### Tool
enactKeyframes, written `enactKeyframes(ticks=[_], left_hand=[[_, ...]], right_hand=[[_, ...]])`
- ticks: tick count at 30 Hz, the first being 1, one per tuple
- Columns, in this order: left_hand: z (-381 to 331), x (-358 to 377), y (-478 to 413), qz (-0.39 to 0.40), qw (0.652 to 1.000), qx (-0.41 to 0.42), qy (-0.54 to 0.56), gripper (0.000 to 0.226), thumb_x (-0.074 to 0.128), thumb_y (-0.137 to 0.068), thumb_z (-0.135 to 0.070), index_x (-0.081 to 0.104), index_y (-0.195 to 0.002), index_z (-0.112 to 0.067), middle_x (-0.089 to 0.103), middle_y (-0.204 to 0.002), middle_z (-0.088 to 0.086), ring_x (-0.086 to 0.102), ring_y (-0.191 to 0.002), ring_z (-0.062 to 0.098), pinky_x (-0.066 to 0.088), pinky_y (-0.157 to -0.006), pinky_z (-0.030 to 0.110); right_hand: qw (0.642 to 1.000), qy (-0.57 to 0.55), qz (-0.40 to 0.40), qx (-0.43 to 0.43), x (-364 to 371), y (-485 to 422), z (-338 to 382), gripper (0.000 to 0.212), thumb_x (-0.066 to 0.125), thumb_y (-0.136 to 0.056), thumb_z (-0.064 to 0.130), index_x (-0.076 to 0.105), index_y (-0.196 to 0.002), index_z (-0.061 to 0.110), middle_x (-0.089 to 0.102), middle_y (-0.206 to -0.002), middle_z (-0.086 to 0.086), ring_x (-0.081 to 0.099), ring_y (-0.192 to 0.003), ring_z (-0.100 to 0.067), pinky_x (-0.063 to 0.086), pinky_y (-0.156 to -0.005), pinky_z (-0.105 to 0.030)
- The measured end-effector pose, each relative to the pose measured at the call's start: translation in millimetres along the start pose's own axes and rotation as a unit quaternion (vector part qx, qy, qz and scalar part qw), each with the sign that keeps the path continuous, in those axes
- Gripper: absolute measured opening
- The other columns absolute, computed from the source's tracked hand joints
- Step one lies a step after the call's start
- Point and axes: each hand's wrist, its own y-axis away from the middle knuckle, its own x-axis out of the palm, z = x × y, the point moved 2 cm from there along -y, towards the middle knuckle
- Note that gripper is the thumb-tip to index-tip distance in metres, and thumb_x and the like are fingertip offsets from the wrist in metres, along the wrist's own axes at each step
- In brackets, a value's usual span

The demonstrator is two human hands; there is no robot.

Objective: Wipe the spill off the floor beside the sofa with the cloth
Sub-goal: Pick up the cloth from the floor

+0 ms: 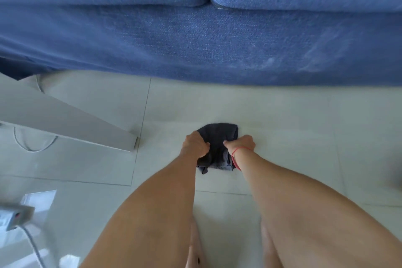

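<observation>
A dark grey cloth [217,148] lies bunched on the pale tiled floor [293,126], a short way in front of the blue sofa [195,45]. My left hand [195,144] grips the cloth's left side with closed fingers. My right hand [240,143], with a red string at the wrist, is closed on the cloth's right side. Both hands press it to the floor. No spill is visible around the cloth; whatever lies beneath it is hidden.
A white slanted furniture leg [71,124] reaches the floor left of the cloth. A white cable [32,146] loops behind it. A power strip [15,216] with a cord lies at the lower left. Bare legs fill the bottom of the view.
</observation>
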Motion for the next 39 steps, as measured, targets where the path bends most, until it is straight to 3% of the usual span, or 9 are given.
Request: enactKeyframes(ticks=[5, 8, 12, 15, 17, 27, 32, 37, 39], left_hand=[[17.3, 6.8, 63.5, -0.037, 0.995, 0.006, 0.095, 0.045, 0.047, -0.094, -0.033, 0.055, -0.126, -0.002, 0.061, -0.123, 0.018, 0.06, -0.109, 0.034, 0.048, -0.083, 0.033], [1.0, -41.7, 109.9, -0.117, 0.969, 0.05, 0.212, 0.04, 0.051, -0.091, -0.034, 0.065, -0.102, 0.002, 0.067, -0.101, 0.019, 0.062, -0.093, 0.032, 0.048, -0.077, 0.032], [-27.7, -122.3, 187.8, -0.214, 0.925, 0.118, 0.292, 0.037, 0.056, -0.091, -0.03, 0.048, -0.064, -0.007, 0.046, -0.061, 0.003, 0.05, -0.078, 0.025, 0.037, -0.068, 0.028], [-38.4, -169.6, 245.5, -0.253, 0.899, 0.171, 0.315, 0.03, 0.055, -0.091, -0.033, 0.058, -0.09, -0.003, 0.057, -0.086, 0.007, 0.051, -0.088, 0.027, 0.036, -0.073, 0.027], [-38.3, -192.7, 281.5, -0.268, 0.882, 0.195, 0.335, 0.032, 0.052, -0.092, -0.033, 0.05, -0.109, -0.006, 0.051, -0.103, 0.006, 0.049, -0.092, 0.023, 0.036, -0.079, 0.027], [47.8, -244.5, 392.7, -0.387, 0.802, 0.217, 0.4, 0.02, 0.046, -0.094, -0.027, 0.041, -0.1, -0.009, 0.047, -0.084, -0.001, 0.046, -0.088, 0.022, 0.035, -0.076, 0.03], [132.3, -268.0, 428.7, -0.45, 0.813, 0.162, 0.332, 0.021, 0.046, -0.096, -0.026, 0.032, -0.102, -0.01, 0.048, -0.099, 0.008, 0.047, -0.092, 0.027, 0.038, -0.08, 0.035], [223.1, -275.2, 464.3, -0.455, 0.786, 0.096, 0.408, 0.035, 0.048, -0.092, -0.02, 0.034, -0.123, -0.013, 0.049, -0.112, 0.01, 0.056, -0.104, 0.035, 0.054, -0.077, 0.048], [259.1, -271.5, 478.9, -0.469, 0.77, 0.065, 0.428, 0.04, 0.046, -0.095, -0.023, 0.031, -0.131, -0.015, 0.051, -0.121, 0.012, 0.056, -0.11, 0.036, 0.051, -0.09, 0.051]], right_hand=[[0.998, -0.021, -0.003, -0.053, -16.3, 50.2, -10.8, 0.035, 0.065, -0.088, 0.019, 0.06, -0.116, -0.001, 0.064, -0.12, -0.019, 0.063, -0.11, -0.036, 0.05, -0.09, -0.036], [0.992, -0.055, -0.008, -0.112, -48.4, 91.8, 20.0, 0.031, 0.062, -0.089, 0.02, 0.06, -0.114, 0.001, 0.064, -0.12, -0.019, 0.063, -0.108, -0.037, 0.051, -0.093, -0.038], [0.971, -0.078, -0.029, -0.223, -105.5, 162.9, 70.8, 0.035, 0.06, -0.089, 0.023, 0.06, -0.117, 0.002, 0.062, -0.125, -0.02, 0.059, -0.116, -0.035, 0.046, -0.097, -0.036], [0.943, -0.105, -0.07, -0.309, -147.9, 225.6, 99.9, 0.036, 0.052, -0.094, 0.026, 0.056, -0.119, 0.0, 0.059, -0.127, -0.022, 0.054, -0.12, -0.035, 0.043, -0.097, -0.036], [0.921, -0.11, -0.086, -0.363, -167.8, 265.7, 112.5, 0.035, 0.047, -0.096, 0.027, 0.054, -0.116, 0.0, 0.058, -0.126, -0.022, 0.053, -0.119, -0.036, 0.043, -0.095, -0.038], [0.865, -0.072, -0.049, -0.495, -158.4, 394.9, 122.6, 0.029, 0.046, -0.098, 0.028, 0.055, -0.109, 0.003, 0.058, -0.115, -0.018, 0.052, -0.117, -0.035, 0.042, -0.093, -0.036], [0.835, -0.049, 0.012, -0.548, -108.1, 467.3, 139.3, 0.018, 0.048, -0.097, 0.028, 0.047, -0.09, 0.011, 0.062, -0.112, -0.02, 0.057, -0.11, -0.037, 0.046, -0.087, -0.038], [0.815, -0.025, 0.084, -0.573, -35.9, 523.0, 141.8, 0.025, 0.054, -0.093, 0.027, 0.06, -0.099, 0.004, 0.064, -0.115, -0.02, 0.059, -0.109, -0.036, 0.047, -0.089, -0.036], [0.806, -0.008, 0.122, -0.579, -7.2, 543.4, 137.8, 0.024, 0.054, -0.093, 0.025, 0.06, -0.101, 0.003, 0.062, -0.104, -0.018, 0.058, -0.097, -0.033, 0.044, -0.081, -0.033]])
